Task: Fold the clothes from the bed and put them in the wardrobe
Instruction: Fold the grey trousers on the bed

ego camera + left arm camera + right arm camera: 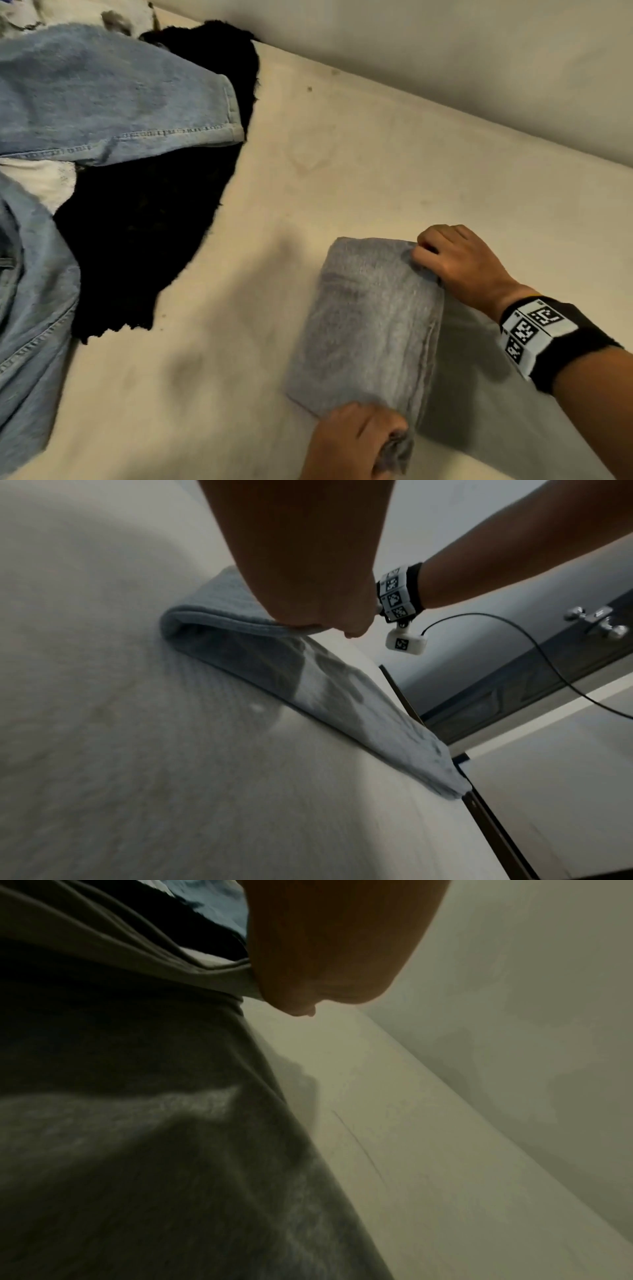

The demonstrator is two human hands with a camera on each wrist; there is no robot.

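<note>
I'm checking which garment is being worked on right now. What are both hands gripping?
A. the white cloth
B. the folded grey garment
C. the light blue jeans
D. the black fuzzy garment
B: the left hand grips the near corner and the right hand the far corner of the folded grey garment, while the jeans and black garment lie untouched further off on the bed.

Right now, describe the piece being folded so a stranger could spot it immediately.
On the cream bed, look at the bare stretch on the right, away from the heap at left. The grey garment lies there as a neat folded rectangle, gripped at both ends by the hands, unlike the loose blue jeans and black garment.
</note>
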